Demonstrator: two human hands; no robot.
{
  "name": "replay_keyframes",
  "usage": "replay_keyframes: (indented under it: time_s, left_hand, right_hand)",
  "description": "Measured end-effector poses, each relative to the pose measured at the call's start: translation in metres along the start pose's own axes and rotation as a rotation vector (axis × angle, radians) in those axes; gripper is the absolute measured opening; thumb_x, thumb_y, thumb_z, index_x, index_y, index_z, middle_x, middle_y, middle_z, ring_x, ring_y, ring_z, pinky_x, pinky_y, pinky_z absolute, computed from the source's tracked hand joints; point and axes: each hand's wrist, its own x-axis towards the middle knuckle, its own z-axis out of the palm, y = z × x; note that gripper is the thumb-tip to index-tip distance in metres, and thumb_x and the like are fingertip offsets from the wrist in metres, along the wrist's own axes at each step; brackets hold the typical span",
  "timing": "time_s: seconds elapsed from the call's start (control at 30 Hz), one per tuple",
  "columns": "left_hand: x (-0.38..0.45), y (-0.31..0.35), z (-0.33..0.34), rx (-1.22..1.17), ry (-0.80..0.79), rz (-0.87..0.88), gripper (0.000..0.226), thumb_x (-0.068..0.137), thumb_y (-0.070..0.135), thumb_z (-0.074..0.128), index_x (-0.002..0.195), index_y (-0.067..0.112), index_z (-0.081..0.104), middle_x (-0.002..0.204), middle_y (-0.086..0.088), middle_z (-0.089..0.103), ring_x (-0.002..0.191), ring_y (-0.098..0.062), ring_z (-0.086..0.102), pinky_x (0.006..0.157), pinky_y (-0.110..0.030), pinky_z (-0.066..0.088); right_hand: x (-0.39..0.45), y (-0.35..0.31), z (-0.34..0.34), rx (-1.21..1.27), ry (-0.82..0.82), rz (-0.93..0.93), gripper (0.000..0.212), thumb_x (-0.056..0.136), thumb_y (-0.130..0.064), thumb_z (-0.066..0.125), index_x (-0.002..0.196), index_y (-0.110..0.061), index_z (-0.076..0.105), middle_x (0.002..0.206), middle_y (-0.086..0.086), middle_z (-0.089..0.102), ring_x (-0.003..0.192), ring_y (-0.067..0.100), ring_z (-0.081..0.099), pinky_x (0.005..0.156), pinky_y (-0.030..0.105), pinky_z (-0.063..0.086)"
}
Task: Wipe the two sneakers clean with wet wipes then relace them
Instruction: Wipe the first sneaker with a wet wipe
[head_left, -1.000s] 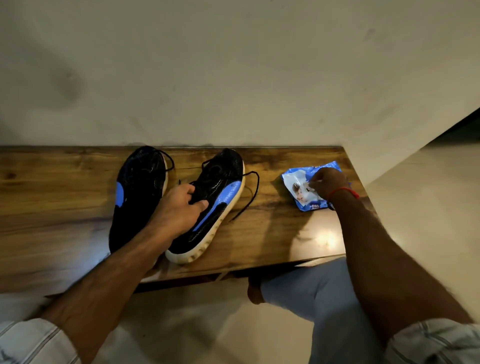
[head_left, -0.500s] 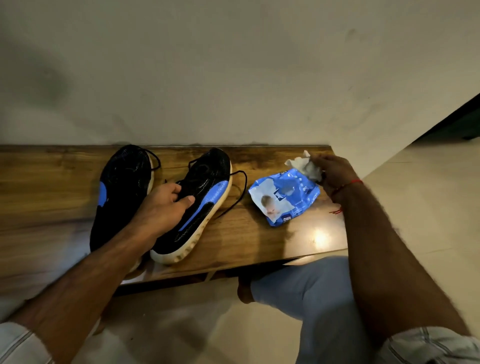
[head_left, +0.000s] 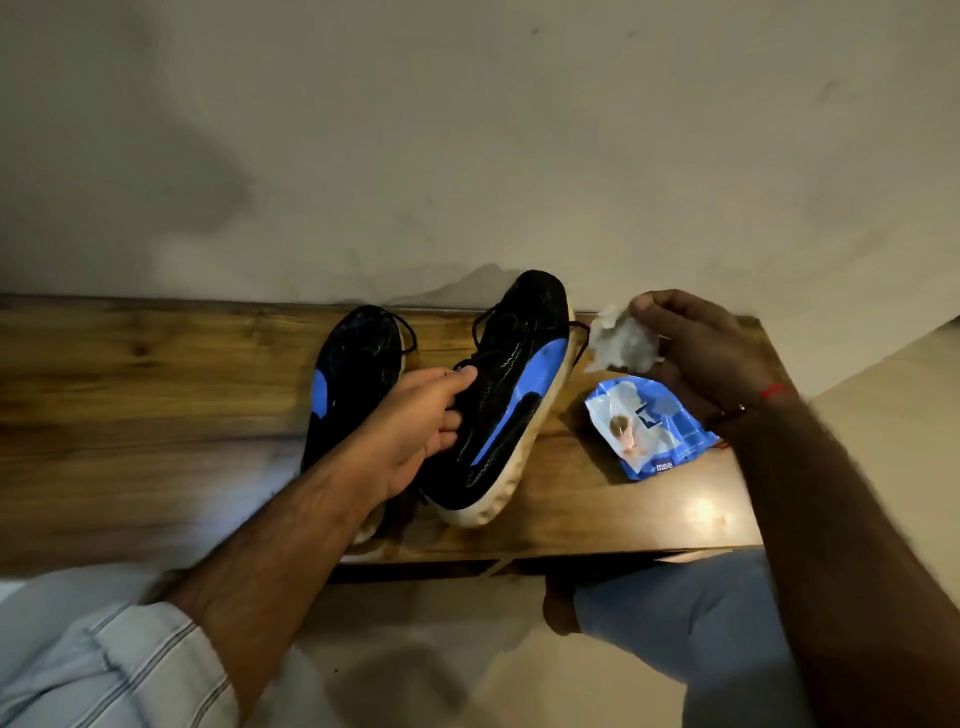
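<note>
From the head camera, on the wooden bench: our left hand grips the right sneaker at its collar, tilting it up beside its mate. Our right hand pinches a limp, light wet wipe above the pack.

Table: varnished wood, glossy. 2 sneakers: black knit cloth, matt; white rubber sole. Wipes pack: shiny plastic film. Wipe: soft crumpled cloth.

sleeves: pale striped, rolled | trousers: light blue | wrist thread: red
</note>
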Motion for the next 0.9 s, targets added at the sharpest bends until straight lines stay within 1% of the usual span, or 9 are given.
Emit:
replay_keyframes:
  time_s: [0.07, 0.17, 0.3, 0.4, 0.5, 0.6, 0.67, 0.73, 0.9]
  left_hand:
    - [0.000, 0.000, 0.000, -0.036, -0.022, -0.010, 0.034, 0.105, 0.026, 0.053, 0.128, 0.003, 0.062, 0.117, -0.014, 0.074, 0.111, -0.035, 0.069, 0.099, -0.047, 0.053]
    - [-0.002, -0.001, -0.001, -0.096, -0.057, -0.045, 0.033, 0.107, 0.029, 0.047, 0.129, 0.010, 0.063, 0.120, -0.011, 0.074, 0.095, -0.026, 0.073, 0.077, -0.035, 0.059]
    - [-0.003, -0.005, -0.004, -0.160, -0.050, -0.042, 0.030, 0.107, 0.035, 0.047, 0.120, 0.016, 0.066, 0.109, -0.008, 0.076, 0.094, -0.023, 0.073, 0.076, -0.037, 0.060]
    - [-0.001, -0.008, -0.007, -0.207, -0.039, -0.034, 0.027, 0.107, 0.029, 0.048, 0.121, 0.013, 0.065, 0.106, -0.008, 0.075, 0.087, -0.020, 0.072, 0.069, -0.035, 0.059]
    - [0.000, -0.009, -0.007, -0.224, -0.050, -0.042, 0.029, 0.108, 0.027, 0.046, 0.125, 0.013, 0.065, 0.113, -0.011, 0.074, 0.093, -0.022, 0.070, 0.073, -0.037, 0.059]
    - [-0.001, -0.007, -0.004, -0.206, -0.049, -0.027, 0.029, 0.109, 0.027, 0.044, 0.123, 0.014, 0.066, 0.112, -0.012, 0.074, 0.099, -0.024, 0.070, 0.083, -0.040, 0.057]
    - [0.000, -0.005, -0.004, -0.196, -0.042, -0.004, 0.031, 0.109, 0.027, 0.043, 0.127, 0.013, 0.064, 0.119, -0.014, 0.072, 0.102, -0.024, 0.069, 0.087, -0.040, 0.055]
    - [0.001, -0.003, -0.007, -0.191, -0.036, 0.008, 0.031, 0.109, 0.027, 0.044, 0.127, 0.012, 0.063, 0.124, -0.014, 0.071, 0.104, -0.024, 0.069, 0.086, -0.039, 0.054]
    - [-0.002, 0.000, -0.014, -0.169, -0.061, 0.004, 0.029, 0.109, 0.027, 0.043, 0.126, 0.015, 0.064, 0.122, -0.010, 0.073, 0.117, -0.026, 0.068, 0.098, -0.043, 0.052]
  right_hand:
    - [-0.008, 0.005, 0.017, 0.106, 0.015, -0.047, 0.011, 0.098, -0.008, 0.055, 0.089, -0.009, 0.061, 0.077, 0.004, 0.063, 0.066, 0.011, 0.063, 0.061, 0.025, 0.056]
    - [-0.015, 0.021, 0.037, 0.025, 0.108, -0.185, 0.003, 0.097, -0.009, 0.058, 0.097, -0.007, 0.062, 0.074, -0.002, 0.067, 0.069, 0.011, 0.064, 0.067, 0.027, 0.055]
    - [-0.007, 0.028, 0.048, -0.041, 0.149, -0.242, 0.022, 0.096, -0.014, 0.063, 0.113, -0.002, 0.067, 0.086, 0.007, 0.071, 0.085, 0.021, 0.066, 0.083, 0.041, 0.056]
    - [-0.007, 0.031, 0.048, -0.252, 0.210, -0.434, 0.018, 0.097, -0.018, 0.062, 0.104, -0.004, 0.072, 0.085, 0.000, 0.072, 0.081, 0.012, 0.066, 0.078, 0.036, 0.055]
    - [-0.017, 0.044, 0.054, -0.732, 0.018, -0.721, 0.016, 0.097, -0.022, 0.061, 0.103, -0.013, 0.073, 0.093, 0.000, 0.075, 0.085, 0.014, 0.071, 0.080, 0.036, 0.056]
    - [-0.024, 0.071, 0.071, -1.081, -0.264, -0.886, 0.028, 0.097, -0.018, 0.050, 0.114, -0.005, 0.069, 0.121, 0.009, 0.070, 0.115, 0.022, 0.065, 0.110, 0.041, 0.040]
    - [-0.028, 0.082, 0.079, -1.107, -0.337, -0.884, 0.030, 0.097, -0.009, 0.051, 0.122, -0.002, 0.065, 0.131, 0.011, 0.065, 0.123, 0.023, 0.060, 0.115, 0.038, 0.032]
    - [-0.034, 0.085, 0.080, -1.103, -0.367, -0.845, 0.037, 0.094, 0.003, 0.057, 0.130, -0.004, 0.061, 0.139, 0.010, 0.058, 0.129, 0.021, 0.055, 0.116, 0.037, 0.034]
    - [-0.034, 0.083, 0.072, -1.156, -0.412, -0.961, 0.057, 0.081, 0.022, 0.060, 0.133, -0.001, 0.057, 0.141, 0.014, 0.057, 0.133, 0.024, 0.052, 0.115, 0.049, 0.035]
